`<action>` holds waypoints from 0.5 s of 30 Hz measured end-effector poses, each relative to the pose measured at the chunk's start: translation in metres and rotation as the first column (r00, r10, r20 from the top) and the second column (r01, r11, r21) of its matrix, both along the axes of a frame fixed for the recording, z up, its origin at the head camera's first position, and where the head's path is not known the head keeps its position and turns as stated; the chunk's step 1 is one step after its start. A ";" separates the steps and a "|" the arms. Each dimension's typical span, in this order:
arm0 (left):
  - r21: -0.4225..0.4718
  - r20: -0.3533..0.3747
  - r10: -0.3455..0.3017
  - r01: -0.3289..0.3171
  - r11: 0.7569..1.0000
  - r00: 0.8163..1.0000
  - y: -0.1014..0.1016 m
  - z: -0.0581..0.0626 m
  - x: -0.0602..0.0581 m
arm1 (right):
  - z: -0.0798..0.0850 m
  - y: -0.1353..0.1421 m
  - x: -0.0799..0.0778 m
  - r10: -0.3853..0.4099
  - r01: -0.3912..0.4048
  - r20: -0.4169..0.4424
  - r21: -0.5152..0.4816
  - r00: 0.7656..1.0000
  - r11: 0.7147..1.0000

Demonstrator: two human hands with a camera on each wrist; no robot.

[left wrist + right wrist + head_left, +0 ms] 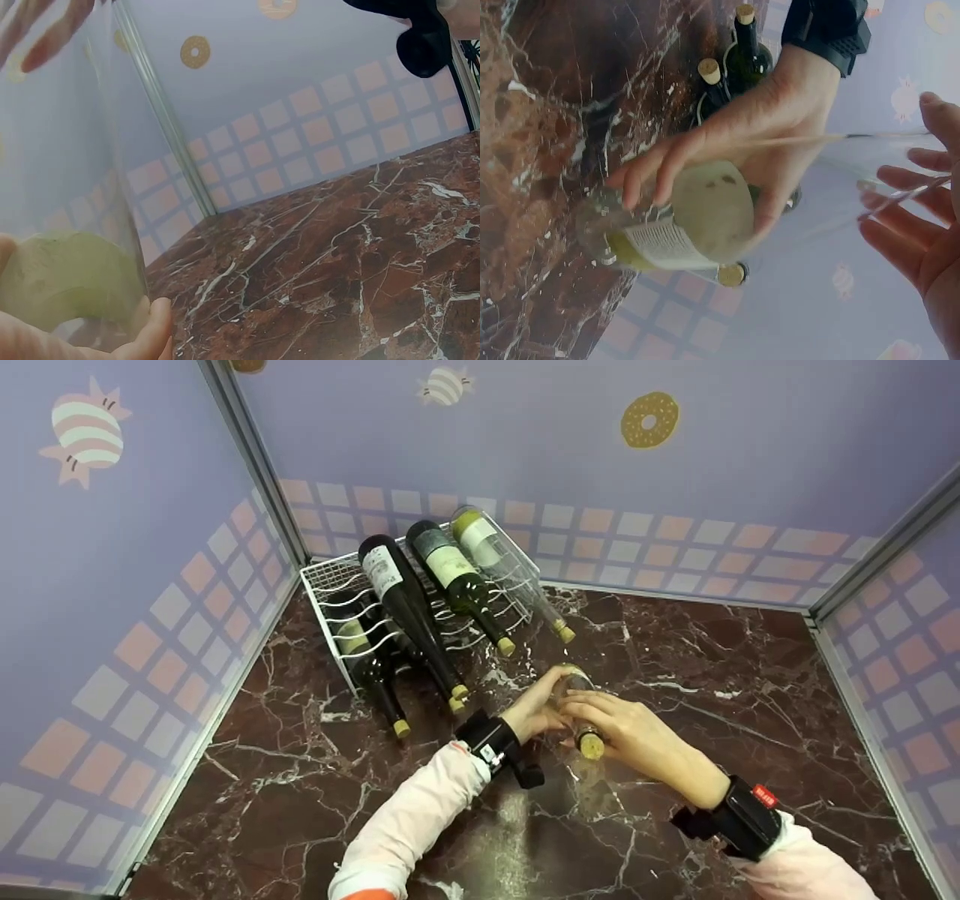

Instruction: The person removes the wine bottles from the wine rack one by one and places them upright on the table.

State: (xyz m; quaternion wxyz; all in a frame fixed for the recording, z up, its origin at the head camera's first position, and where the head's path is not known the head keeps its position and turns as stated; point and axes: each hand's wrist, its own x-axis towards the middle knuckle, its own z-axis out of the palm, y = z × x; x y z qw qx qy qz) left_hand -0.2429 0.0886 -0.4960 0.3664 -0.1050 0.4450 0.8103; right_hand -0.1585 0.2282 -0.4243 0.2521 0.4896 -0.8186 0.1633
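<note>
Both hands are on a clear glass bottle (pixel 580 684) with a cork (pixel 592 745) in its mouth. The bottle tilts so its corked end points toward the head camera. My left hand (pixel 534 711) grips it low down, around the pale label (pixel 714 199) near the base, as the right wrist view shows. Higher up, the fingers and thumb of my right hand (pixel 626 725) lie around the glass close to the neck. In the left wrist view, the clear glass (pixel 64 172) rises from the left hand's fingers (pixel 154 330), with right-hand fingertips at the upper left.
A white wire rack (pixel 328 619) stands at the back left against the panels. Several corked bottles lie in it, including a dark bottle (pixel 412 615), a green bottle (pixel 465 585) and a clear bottle (pixel 510 570). Patterned walls (pixel 555 457) enclose the dark red marbled surface (pixel 697 690).
</note>
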 end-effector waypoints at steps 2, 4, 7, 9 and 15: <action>-0.010 -0.002 0.003 -0.003 1.000 1.000 0.000 -0.001 -0.001 | 0.001 0.001 0.000 -0.011 0.011 0.011 0.001 1.000 1.000; -0.019 -0.017 -0.006 0.006 1.000 1.000 -0.001 -0.001 -0.001 | 0.002 0.003 0.000 -0.007 0.006 0.027 0.006 1.000 1.000; -0.026 -0.021 -0.012 0.012 1.000 1.000 -0.001 -0.001 -0.001 | 0.003 0.004 -0.001 0.007 -0.007 0.046 0.014 0.999 1.000; -0.019 -0.023 -0.012 0.012 1.000 1.000 -0.001 -0.001 -0.001 | 0.004 0.004 -0.001 0.018 -0.019 0.063 0.009 0.998 1.000; -0.008 -0.022 0.004 -0.004 1.000 1.000 -0.002 0.001 -0.004 | 0.008 0.005 -0.004 0.048 -0.048 0.078 -0.006 0.996 0.999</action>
